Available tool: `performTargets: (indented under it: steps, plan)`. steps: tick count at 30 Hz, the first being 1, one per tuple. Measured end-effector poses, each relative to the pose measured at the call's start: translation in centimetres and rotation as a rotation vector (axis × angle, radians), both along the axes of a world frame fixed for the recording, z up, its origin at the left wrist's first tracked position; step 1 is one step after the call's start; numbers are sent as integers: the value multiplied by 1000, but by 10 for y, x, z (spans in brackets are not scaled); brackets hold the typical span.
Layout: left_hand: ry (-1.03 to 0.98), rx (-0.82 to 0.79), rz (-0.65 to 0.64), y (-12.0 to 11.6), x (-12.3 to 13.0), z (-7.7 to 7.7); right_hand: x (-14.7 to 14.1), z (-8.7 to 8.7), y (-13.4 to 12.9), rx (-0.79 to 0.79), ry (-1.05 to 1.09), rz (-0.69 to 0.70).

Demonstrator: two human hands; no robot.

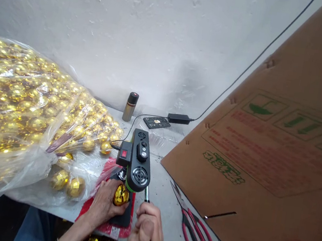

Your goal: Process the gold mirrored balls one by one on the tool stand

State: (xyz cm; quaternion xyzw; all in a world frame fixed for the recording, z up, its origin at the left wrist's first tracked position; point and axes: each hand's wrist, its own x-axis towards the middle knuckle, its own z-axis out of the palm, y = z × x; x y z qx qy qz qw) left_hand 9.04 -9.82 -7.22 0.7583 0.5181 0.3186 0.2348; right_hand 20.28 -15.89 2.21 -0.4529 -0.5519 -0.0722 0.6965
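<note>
My left hand point(103, 204) grips a shiny gold faceted ball point(121, 195), thumb and fingers around its sides. The ball sits just below the near end of a black device point(141, 163) with round vent grilles and a red switch; whether they touch I cannot tell. My right hand point(147, 232) is closed around a black-handled metal rod point(147, 194) beside the device. Its far tip is hidden by the device, so I cannot see if they are joined. Beneath lie a black base point(121, 220) and a red plastic sheet point(112, 164).
A big clear bag point(49, 168) of gold balls fills the left. Red-and-black scissors point(193, 230) lie right, against a tall cardboard box point(263, 159). Behind are a dark-capped bottle point(129, 107), a phone-like black slab point(156, 122) and a power adapter point(178, 118) with cable.
</note>
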Motion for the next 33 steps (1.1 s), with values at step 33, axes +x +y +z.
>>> performTargets:
  steps: [33]
  plan:
    - [-23,-34,41,-3,6,-7,-6,-10,3,15,110,-42]
